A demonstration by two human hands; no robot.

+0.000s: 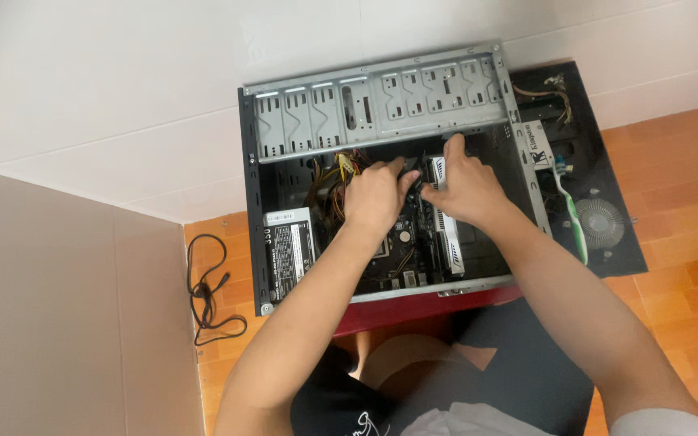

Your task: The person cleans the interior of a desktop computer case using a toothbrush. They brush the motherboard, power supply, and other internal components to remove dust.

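Observation:
An open grey computer case point(381, 101) lies on its side in front of me, its motherboard point(401, 242) facing up. Both hands are inside it. My left hand point(376, 196) rests over the middle of the board with its fingers curled around a small dark part near the bundle of coloured cables point(341, 165). My right hand point(460, 184) presses on the top end of a long silver and black expansion card point(450, 242), thumb toward the left hand. What the fingertips pinch is hidden between the two hands.
A power supply point(288, 246) sits in the case's left end. A black side panel point(599, 202) lies on the orange tile floor to the right, carrying a green and white toothbrush point(571, 214), a round fan point(599, 222) and a small box. A black cable point(208, 295) coils at left beside cardboard point(66, 315).

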